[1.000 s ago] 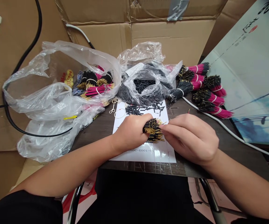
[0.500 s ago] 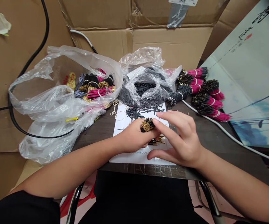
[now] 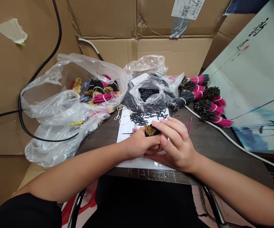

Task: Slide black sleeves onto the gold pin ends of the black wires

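Observation:
A bundle of thin black wires with gold metal tips (image 3: 152,130) is held upright over a sheet of white paper (image 3: 125,134). My left hand (image 3: 140,144) is closed around it from the left, thumb across the front. From the right, my right hand (image 3: 176,147) cups the same bundle, its fingers bent over the top edge and its thumb low near the left hand. The bundle's lower part is hidden by both hands. Just behind them, loose short black tubes (image 3: 139,118) lie scattered on the paper.
A clear bag of black tubes (image 3: 148,93) stands behind the paper. To the left, a plastic bag (image 3: 63,104) holds tied wire bundles (image 3: 103,96). More pink-and-black bundles (image 3: 213,107) lie at right beside a white cable (image 3: 236,137). Cardboard (image 3: 175,52) walls the back.
My right hand has closed in on the bundle, its fingers now over the top. The gold-tipped ends seen below the bundle earlier are now covered. The camera view has shifted slightly.

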The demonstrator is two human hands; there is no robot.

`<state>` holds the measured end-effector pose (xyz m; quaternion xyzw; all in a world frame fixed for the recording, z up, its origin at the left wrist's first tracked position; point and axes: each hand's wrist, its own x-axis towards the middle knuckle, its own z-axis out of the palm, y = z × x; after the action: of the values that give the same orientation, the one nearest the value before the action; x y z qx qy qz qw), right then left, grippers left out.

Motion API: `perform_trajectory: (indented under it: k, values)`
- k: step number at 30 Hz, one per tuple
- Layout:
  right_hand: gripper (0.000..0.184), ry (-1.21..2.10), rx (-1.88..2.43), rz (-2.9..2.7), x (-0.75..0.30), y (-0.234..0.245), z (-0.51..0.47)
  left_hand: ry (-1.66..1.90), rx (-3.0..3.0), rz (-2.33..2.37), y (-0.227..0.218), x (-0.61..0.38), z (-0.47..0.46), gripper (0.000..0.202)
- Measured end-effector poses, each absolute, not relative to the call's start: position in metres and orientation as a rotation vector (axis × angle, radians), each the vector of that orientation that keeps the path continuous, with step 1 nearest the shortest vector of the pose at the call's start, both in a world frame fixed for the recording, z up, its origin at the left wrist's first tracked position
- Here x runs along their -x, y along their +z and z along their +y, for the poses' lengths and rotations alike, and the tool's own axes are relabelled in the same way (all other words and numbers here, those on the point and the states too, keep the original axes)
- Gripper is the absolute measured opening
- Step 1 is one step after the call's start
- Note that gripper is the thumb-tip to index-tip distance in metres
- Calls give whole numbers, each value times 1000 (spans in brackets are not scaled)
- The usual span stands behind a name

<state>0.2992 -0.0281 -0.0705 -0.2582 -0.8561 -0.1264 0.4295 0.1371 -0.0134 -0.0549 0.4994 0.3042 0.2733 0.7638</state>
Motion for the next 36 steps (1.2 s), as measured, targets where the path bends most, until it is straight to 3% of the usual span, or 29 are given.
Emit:
perform_trajectory:
  k: [10,26,36]
  values:
    - [107,-275,639,-2151,-303,-76,-27,483,-998,528,-58,-137,-15,40]
    - [104,-353,622,-2094,-299,-79,-30,565,-986,654,-60,-142,-20,36]
    - [120,-131,679,-2188,-300,-72,-30,536,-895,541,-58,-140,-19,37]
